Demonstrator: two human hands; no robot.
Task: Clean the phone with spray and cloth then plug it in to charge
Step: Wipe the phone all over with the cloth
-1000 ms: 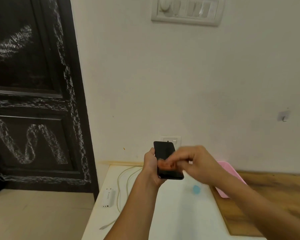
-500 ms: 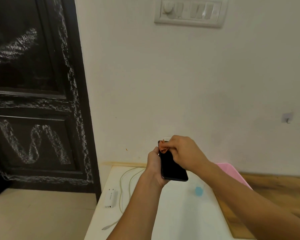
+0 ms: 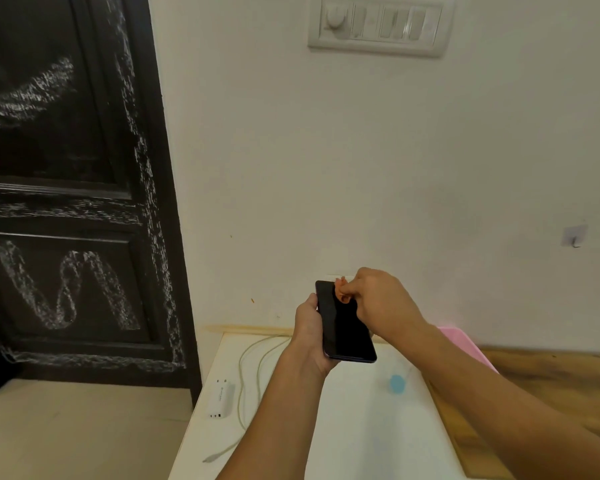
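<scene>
My left hand (image 3: 310, 332) holds a black phone (image 3: 343, 325) upright over the white table, dark screen facing me. My right hand (image 3: 378, 301) pinches a small orange cloth (image 3: 343, 294) against the phone's upper right corner; most of the cloth is hidden in the fingers. On the table's left side lie a white charger adapter (image 3: 220, 398) and a pale cable (image 3: 248, 379). A small bottle with a blue cap (image 3: 396, 383), perhaps the spray, stands on the table below my right forearm. A wall socket is mostly hidden behind the phone and hand.
The white table (image 3: 361, 434) meets a wooden surface (image 3: 551, 379) on the right, with a pink tray (image 3: 461, 344) at the wall. A dark door (image 3: 66, 185) stands left, with floor below it. A switch panel (image 3: 380, 24) and a small hook (image 3: 574, 235) are on the wall.
My right hand with the cloth slid from the phone's middle up to its top edge and stays there. The left hand tilted the phone slightly; the view shifted a little.
</scene>
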